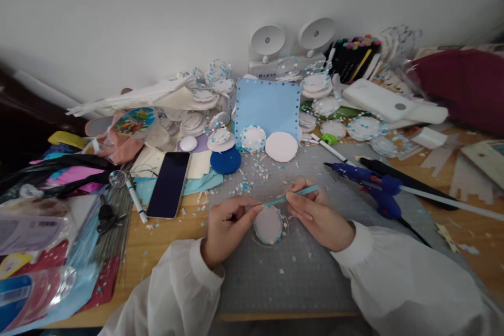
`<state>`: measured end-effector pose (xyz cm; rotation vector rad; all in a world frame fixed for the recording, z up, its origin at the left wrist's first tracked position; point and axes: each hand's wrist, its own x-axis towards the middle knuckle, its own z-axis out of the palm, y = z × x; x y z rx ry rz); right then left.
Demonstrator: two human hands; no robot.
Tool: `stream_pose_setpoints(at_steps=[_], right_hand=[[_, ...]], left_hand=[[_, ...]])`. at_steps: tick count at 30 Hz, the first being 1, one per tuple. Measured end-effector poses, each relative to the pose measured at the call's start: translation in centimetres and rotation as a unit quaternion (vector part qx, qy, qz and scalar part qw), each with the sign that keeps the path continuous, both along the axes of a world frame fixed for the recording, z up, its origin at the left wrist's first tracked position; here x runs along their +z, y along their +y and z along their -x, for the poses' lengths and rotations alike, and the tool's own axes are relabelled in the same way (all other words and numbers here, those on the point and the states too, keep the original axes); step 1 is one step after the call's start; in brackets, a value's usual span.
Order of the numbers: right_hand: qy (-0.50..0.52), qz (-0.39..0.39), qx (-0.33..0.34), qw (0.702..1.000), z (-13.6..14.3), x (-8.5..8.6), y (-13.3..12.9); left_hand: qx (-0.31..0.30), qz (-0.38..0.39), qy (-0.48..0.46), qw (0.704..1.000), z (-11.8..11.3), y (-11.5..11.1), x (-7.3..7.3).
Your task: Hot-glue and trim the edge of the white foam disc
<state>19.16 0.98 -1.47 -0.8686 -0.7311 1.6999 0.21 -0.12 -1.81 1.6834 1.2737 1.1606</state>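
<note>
A narrow teal strip (pixel 280 199) stretches between my two hands above the grey cutting mat (pixel 252 283). My left hand (pixel 232 223) pinches its left end between thumb and fingertips. Farther along, my right hand (pixel 317 215) grips the strip, and its free end sticks out past the fingers. Just below the strip lies a small round white disc (pixel 269 224) edged with blue and white bits, on what looks like a clear round base. Scraps of blue and white paper (pixel 246 186) are scattered beyond my hands.
A blue hot glue gun (pixel 366 178) lies at right with a long glue stick. On the left are a phone (pixel 169 185), keys (pixel 108 216) and a white pen (pixel 136 201). Behind stand a light blue card (pixel 268 107), a dark blue disc (pixel 226 161) and several decorated white rounds.
</note>
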Motion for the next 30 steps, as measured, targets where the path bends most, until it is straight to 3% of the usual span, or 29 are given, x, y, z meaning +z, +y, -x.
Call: stream_pose_setpoints(at_steps=[14,30], right_hand=[[-0.019,0.025,-0.002,0.999,-0.31,0.35,-0.54],[-0.051,0.020,0.000,0.999,-0.43,0.23,-0.91]], left_hand=[[-0.083,0.085,-0.072,0.990,-0.03,0.13,0.46],[-0.065,0.087,-0.080,0.991,-0.18,0.12,0.43]])
